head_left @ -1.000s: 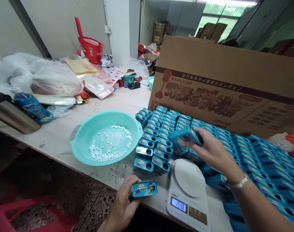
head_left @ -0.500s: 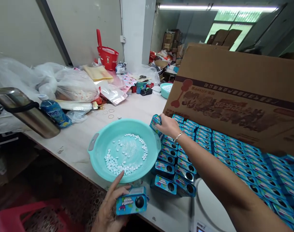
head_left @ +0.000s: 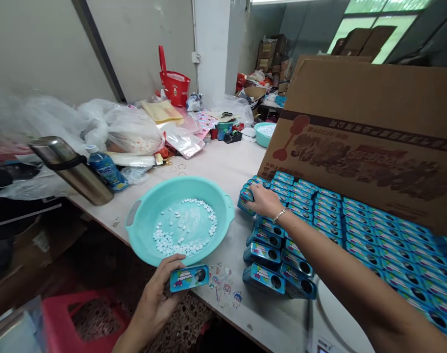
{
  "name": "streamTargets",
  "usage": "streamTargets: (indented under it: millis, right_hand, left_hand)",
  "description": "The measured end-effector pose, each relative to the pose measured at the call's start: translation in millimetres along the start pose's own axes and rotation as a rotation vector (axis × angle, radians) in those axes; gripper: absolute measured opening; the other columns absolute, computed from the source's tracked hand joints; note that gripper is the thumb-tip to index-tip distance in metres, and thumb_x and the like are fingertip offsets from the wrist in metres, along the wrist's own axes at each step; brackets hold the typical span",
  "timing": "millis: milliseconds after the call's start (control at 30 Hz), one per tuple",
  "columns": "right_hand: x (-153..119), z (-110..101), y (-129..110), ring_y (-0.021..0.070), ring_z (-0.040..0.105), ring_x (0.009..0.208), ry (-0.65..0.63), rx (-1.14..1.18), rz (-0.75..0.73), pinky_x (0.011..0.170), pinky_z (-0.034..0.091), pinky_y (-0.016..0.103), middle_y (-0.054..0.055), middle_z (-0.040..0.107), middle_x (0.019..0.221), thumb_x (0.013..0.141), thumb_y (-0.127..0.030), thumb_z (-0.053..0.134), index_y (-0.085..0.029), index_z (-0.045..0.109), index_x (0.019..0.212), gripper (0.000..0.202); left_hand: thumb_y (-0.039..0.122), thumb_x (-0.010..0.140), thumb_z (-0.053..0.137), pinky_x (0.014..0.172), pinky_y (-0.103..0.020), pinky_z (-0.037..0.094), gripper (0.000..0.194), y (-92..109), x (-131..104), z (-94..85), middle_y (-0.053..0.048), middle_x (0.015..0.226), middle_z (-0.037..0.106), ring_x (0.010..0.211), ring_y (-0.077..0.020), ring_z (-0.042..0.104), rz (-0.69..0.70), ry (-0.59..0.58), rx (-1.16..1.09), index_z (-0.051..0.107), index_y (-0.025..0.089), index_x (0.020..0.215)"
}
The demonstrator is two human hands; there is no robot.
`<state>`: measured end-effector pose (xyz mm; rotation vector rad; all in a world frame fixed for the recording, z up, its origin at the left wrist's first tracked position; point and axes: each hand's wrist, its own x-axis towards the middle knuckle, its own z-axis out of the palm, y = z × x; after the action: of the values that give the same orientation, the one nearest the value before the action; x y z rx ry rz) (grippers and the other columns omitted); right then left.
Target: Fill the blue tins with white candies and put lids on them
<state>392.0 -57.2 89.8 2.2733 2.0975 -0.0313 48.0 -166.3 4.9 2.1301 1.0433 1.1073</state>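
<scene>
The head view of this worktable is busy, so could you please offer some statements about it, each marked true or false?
1. The left hand holds a blue rectangular box with a round hole. True.
2. The round turquoise plastic basin holds red pieces. False: the small round pieces are white.
3. The right hand is inside the basin. False: its fingers touch another blue box.
4. A silver metal bracelet circles the right wrist. True.
5. A brown printed cardboard box stands behind the rows of blue boxes. True.
</scene>
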Motion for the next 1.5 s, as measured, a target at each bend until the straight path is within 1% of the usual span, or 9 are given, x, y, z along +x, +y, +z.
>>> streamTargets:
  millis: [200, 400, 667, 833, 933, 1033, 1200, 1333, 1500]
  right_hand:
    - [-18.9, 9.4, 7.3, 0.03, 0.054, 0.105, 0.139, -0.049, -0.01, 0.072, 0.04, 0.033, 0.015, 0.057, 0.113, 0.088, -0.027, 0.053, -0.016, 0.055, 0.114, 0.028]
    - [-95.4, -14.0, 57.2, 0.0212, 0.058, 0.083, 0.432, 0.242, 0.029, 0.069, 0.041, 0.031, 0.009, 0.063, 0.101, 0.089, -0.037, 0.055, -0.019, 0.061, 0.104, 0.023]
    - [-262.5, -10.4, 116.9, 0.0138, 0.056, 0.062, 0.69, 0.73, 0.355, 0.06, 0.045, 0.027, 0.001, 0.063, 0.074, 0.087, -0.045, 0.059, -0.019, 0.065, 0.086, 0.027]
    - [-361.4, 22.4, 131.1, 0.0162, 0.062, 0.066, 0.853, 0.847, 0.655, 0.062, 0.051, 0.028, 0.003, 0.066, 0.075, 0.082, -0.048, 0.065, -0.019, 0.067, 0.085, 0.029]
    - [-404.6, 48.8, 128.9, 0.0172, 0.064, 0.065, 0.9, 0.933, 0.803, 0.06, 0.053, 0.029, 0.004, 0.068, 0.075, 0.079, -0.05, 0.068, -0.019, 0.069, 0.086, 0.032]
    - [-434.7, 69.8, 123.5, 0.0176, 0.064, 0.065, 0.928, 1.004, 0.928, 0.062, 0.054, 0.03, 0.005, 0.069, 0.075, 0.077, -0.051, 0.071, -0.018, 0.069, 0.086, 0.035]
    - [-459.4, 83.5, 116.3, 0.0147, 0.061, 0.064, 1.065, 1.056, 1.089, 0.063, 0.051, 0.028, 0.002, 0.067, 0.073, 0.074, -0.047, 0.075, -0.017, 0.068, 0.084, 0.033]
    - [-452.6, 83.6, 114.1, 0.0117, 0.056, 0.06, 1.172, 1.197, 1.08, 0.059, 0.047, 0.025, -0.001, 0.062, 0.067, 0.074, -0.043, 0.076, -0.017, 0.065, 0.078, 0.029]
    - [-427.8, 81.5, 115.7, 0.011, 0.054, 0.057, 1.181, 1.335, 0.939, 0.055, 0.045, 0.025, -0.002, 0.057, 0.066, 0.076, -0.042, 0.075, -0.018, 0.061, 0.074, 0.028]
  left_hand:
    - [0.02, 0.083, 0.065, 0.086, -0.033, 0.057, 0.026, 22.2, -6.0, 3.9, -0.016, 0.139, 0.055, 0.116, -0.0256, 0.064, -0.112, -0.026, -0.165, 0.062, 0.023, 0.109]
    - [0.019, 0.081, 0.068, 0.079, -0.026, 0.057, 0.028, 63.0, -21.6, 25.3, -0.006, 0.105, 0.071, 0.093, -0.0191, 0.07, -0.165, -0.183, -0.375, 0.063, 0.024, 0.108]
    - [0.02, 0.079, 0.069, 0.087, -0.029, 0.053, 0.034, 160.8, 14.1, 155.8, -0.005, 0.106, 0.068, 0.095, -0.0184, 0.066, -0.026, -0.481, -0.633, 0.059, 0.02, 0.112]
    - [0.01, 0.078, 0.061, 0.103, -0.039, 0.046, 0.046, 181.4, 48.1, 250.2, -0.009, 0.124, 0.063, 0.116, -0.0234, 0.059, 0.152, -0.477, -0.585, 0.054, 0.019, 0.123]
    - [0.009, 0.079, 0.059, 0.103, -0.041, 0.047, 0.047, 183.8, 59.1, 283.3, -0.011, 0.125, 0.062, 0.118, -0.0249, 0.059, 0.209, -0.556, -0.496, 0.054, 0.018, 0.124]
    - [0.014, 0.082, 0.062, 0.106, -0.044, 0.046, 0.055, 185.4, 57.3, 277.4, -0.014, 0.132, 0.057, 0.126, -0.0268, 0.054, 0.292, -0.533, -0.396, 0.047, 0.018, 0.134]
    - [0.02, 0.083, 0.069, 0.099, -0.042, 0.053, 0.067, 181.7, 29.8, 197.0, -0.013, 0.138, 0.051, 0.128, -0.0264, 0.052, 0.391, -0.013, -0.379, 0.04, 0.023, 0.143]
    - [0.014, 0.083, 0.067, 0.085, -0.033, 0.06, 0.05, 164.6, -8.2, 146.1, -0.006, 0.114, 0.066, 0.097, -0.0179, 0.069, 0.177, 0.218, -0.417, 0.055, 0.022, 0.131]
    - [0.017, 0.083, 0.068, 0.078, -0.027, 0.062, 0.032, 144.8, -47.2, 140.5, -0.003, 0.094, 0.073, 0.079, -0.0142, 0.072, -0.18, 0.145, -0.363, 0.065, 0.018, 0.115]
